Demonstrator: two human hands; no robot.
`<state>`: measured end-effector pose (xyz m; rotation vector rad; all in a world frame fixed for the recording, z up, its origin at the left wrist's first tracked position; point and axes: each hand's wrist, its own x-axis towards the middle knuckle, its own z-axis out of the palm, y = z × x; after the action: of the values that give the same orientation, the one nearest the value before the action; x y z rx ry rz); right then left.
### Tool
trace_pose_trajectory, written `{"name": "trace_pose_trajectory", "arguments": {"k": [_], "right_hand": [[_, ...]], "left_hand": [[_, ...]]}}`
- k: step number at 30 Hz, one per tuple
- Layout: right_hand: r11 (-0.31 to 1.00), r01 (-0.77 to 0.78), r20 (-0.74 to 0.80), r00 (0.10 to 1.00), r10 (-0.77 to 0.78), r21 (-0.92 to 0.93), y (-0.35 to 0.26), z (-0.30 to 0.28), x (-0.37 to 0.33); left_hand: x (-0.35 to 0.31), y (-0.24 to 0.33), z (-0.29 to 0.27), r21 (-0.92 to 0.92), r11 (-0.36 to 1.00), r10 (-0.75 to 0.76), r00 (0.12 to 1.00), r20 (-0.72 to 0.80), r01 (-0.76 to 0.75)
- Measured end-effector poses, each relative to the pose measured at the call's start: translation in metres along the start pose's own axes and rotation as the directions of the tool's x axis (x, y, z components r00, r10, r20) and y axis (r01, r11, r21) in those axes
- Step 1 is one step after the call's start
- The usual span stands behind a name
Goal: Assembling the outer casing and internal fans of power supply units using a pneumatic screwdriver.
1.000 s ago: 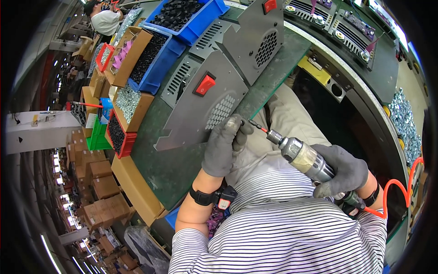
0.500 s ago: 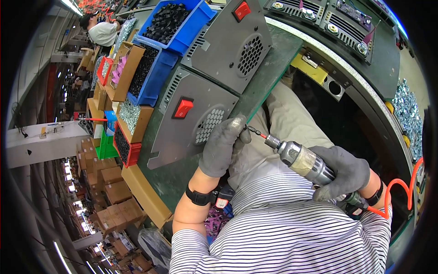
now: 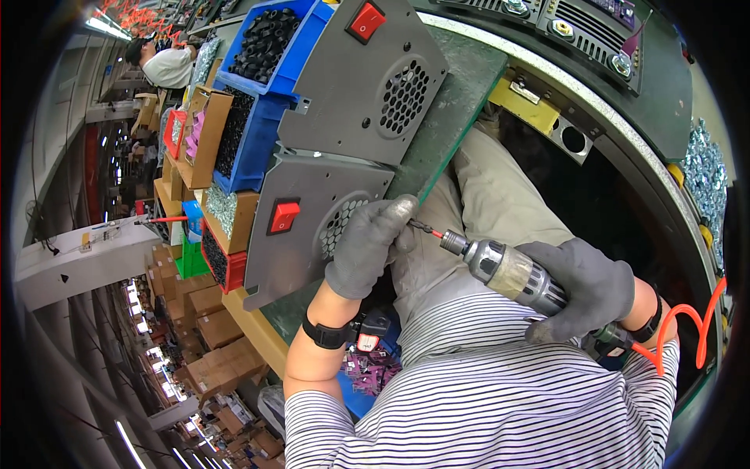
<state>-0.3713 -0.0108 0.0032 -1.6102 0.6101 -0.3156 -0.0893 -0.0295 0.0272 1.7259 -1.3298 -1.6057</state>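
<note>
My right hand (image 3: 586, 285), in a grey glove, is closed round a pneumatic screwdriver (image 3: 508, 270) with a taped metal body. Its red and dark bit (image 3: 431, 230) points left toward my left hand (image 3: 371, 242). That gloved hand is pinched closed at the bit's dark tip; whatever small piece is between the fingers is mostly hidden. Just beyond it lies a grey metal panel (image 3: 293, 254) with a red rocker switch (image 3: 283, 216) and a honeycomb vent, partly covered by the hand. A second, similar panel (image 3: 336, 90) lies farther off, its lower edge at the first one.
Left of the panels stand blue bins (image 3: 291, 66) of black parts, a cardboard box (image 3: 214, 141) and a red bin (image 3: 236, 270) of dark small parts. The green bench top (image 3: 461, 86) ends above my legs. An orange hose (image 3: 680, 311) loops right. Another person (image 3: 168, 64) works far left.
The panels and bins have shifted left and slightly down in view. Both hands and the screwdriver have moved a little left, keeping the same hold, with the bit at my left fingertips.
</note>
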Motion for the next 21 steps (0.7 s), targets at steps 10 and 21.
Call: {"name": "trace_pose_trajectory", "arguments": {"k": [10,21], "right_hand": [[0.999,-0.020,-0.246,0.969,0.012,-0.031,0.022,-0.018,0.014],[0.997,-0.051,-0.197,0.979,0.059,0.050,0.030,-0.024,0.044]], "left_hand": [[-0.050,0.062,-0.008,0.487,0.755,0.267,0.884,0.384,-0.440],[0.002,0.174,-0.059,0.880,0.474,0.139,0.989,-0.050,-0.022]]}}
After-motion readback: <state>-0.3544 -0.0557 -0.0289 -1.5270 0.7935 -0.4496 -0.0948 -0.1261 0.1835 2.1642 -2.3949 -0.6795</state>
